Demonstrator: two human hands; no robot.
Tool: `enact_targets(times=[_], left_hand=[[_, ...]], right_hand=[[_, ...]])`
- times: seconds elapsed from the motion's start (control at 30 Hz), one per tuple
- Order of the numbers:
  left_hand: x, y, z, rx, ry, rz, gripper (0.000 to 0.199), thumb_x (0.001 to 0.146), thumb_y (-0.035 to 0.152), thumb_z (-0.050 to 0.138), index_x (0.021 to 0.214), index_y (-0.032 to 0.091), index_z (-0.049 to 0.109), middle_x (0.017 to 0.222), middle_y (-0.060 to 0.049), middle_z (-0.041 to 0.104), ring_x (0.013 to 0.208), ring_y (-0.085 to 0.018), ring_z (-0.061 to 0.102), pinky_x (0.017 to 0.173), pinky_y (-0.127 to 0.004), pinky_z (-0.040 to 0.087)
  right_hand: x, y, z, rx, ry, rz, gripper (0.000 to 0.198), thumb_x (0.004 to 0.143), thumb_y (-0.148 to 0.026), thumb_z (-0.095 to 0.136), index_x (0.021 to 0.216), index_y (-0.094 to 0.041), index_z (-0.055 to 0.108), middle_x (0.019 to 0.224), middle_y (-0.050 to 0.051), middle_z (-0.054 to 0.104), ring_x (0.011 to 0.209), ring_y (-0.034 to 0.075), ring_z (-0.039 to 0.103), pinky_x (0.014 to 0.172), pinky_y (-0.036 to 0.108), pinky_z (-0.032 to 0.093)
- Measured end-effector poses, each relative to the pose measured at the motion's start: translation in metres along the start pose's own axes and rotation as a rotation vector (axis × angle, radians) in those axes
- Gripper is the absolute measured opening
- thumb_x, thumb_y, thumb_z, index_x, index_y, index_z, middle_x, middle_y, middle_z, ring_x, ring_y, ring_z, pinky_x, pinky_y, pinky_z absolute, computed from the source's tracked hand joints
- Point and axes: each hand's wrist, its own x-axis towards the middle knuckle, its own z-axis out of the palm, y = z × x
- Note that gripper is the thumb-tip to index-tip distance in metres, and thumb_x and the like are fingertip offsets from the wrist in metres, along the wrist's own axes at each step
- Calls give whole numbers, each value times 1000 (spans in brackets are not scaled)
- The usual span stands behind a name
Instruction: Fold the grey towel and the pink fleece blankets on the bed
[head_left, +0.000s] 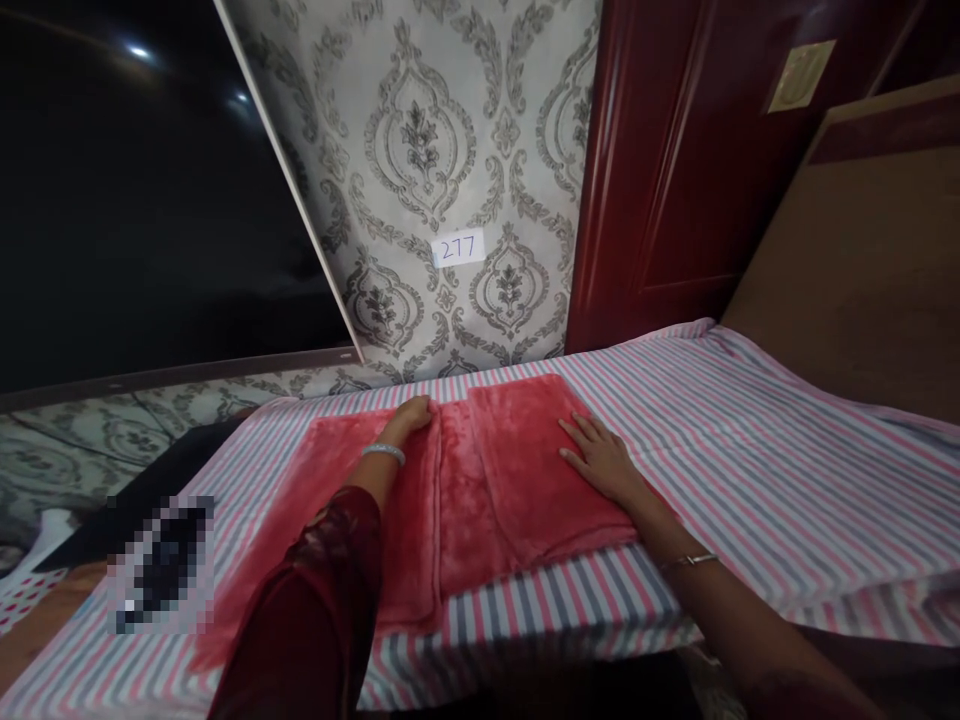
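Observation:
A red plush cloth (465, 500) lies on a striped sheet, with its left and right sides folded inward and a strip of the middle showing between the flaps. My left hand (411, 415) is closed at the far corner of the left flap, its fingertips partly hidden. On the right flap, my right hand (600, 458) rests flat near the outer edge with its fingers spread. The near edge of the right flap curves and lies unevenly.
The striped sheet (750, 440) covers the surface beneath. Behind it stand a patterned wall with a paper label (458, 247) and a dark red door (660, 180). A large dark screen (150, 220) is at left; a brown board (862, 250) leans at right. A blurred patch covers something at lower left.

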Motion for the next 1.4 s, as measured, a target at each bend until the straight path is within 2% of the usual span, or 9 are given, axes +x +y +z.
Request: enact_targets(times=[0.1,0.23,0.4,0.63,0.77,0.93,1.1,1.23,1.4], left_hand=[[6,-1,-4,9,56,-36,24,95,34,60,110,17,67,117,-11,70,110,-23,66,96,-37,51],[6,1,1,9,184,-85,33,97,25,45,124,17,62,133,-16,64,122,-27,61,97,-33,47],[-3,9,20,-7,172,-101,33,96,27,44,118,16,65,128,-17,65,112,-28,67,93,-36,51],[-24,9,12,-2,276,-50,50,96,20,37,145,9,47,145,-19,53,132,-25,54,109,-34,43],[-48,11,27,35,228,45,58,97,35,44,151,13,41,158,-16,41,147,-28,36,121,-42,29],[-64,18,52,94,86,36,68,98,47,38,157,15,29,166,-16,23,154,-32,19,123,-56,14],[-61,18,46,3,54,38,69,98,47,41,157,16,30,166,-16,23,154,-32,17,123,-57,12],[-66,16,34,-76,62,73,58,101,39,36,154,15,38,161,-16,36,150,-28,31,123,-48,22],[-114,30,39,-81,89,172,60,100,40,44,152,9,40,161,-19,36,150,-27,31,122,-37,24]], right_hand=[[0,0,0,-2,1,14,56,101,-54,38,152,-31,44,162,6,36,147,32,33,111,56,39],[-2,2,1,-5,24,1,56,102,-55,37,152,-31,44,161,5,37,146,32,33,110,55,40],[-3,3,1,-4,27,-3,56,102,-54,36,153,-32,43,162,6,36,147,32,32,110,56,40],[-2,3,-1,-3,7,3,58,102,-55,35,153,-30,42,162,7,36,147,33,32,111,57,38],[-2,6,0,10,2,-12,60,101,-58,32,153,-30,42,162,8,35,146,35,31,110,61,38],[-2,9,-2,35,-17,-10,61,101,-58,32,155,-30,40,163,7,33,148,37,27,111,62,36],[-2,7,-4,46,-22,4,62,100,-60,34,153,-30,42,162,7,35,146,36,30,112,61,35],[-1,6,-5,53,-8,5,61,100,-59,35,153,-30,42,162,7,35,147,36,31,111,61,36],[-1,4,-6,54,-21,7,61,101,-58,36,154,-30,42,163,7,33,148,35,29,112,61,36]])
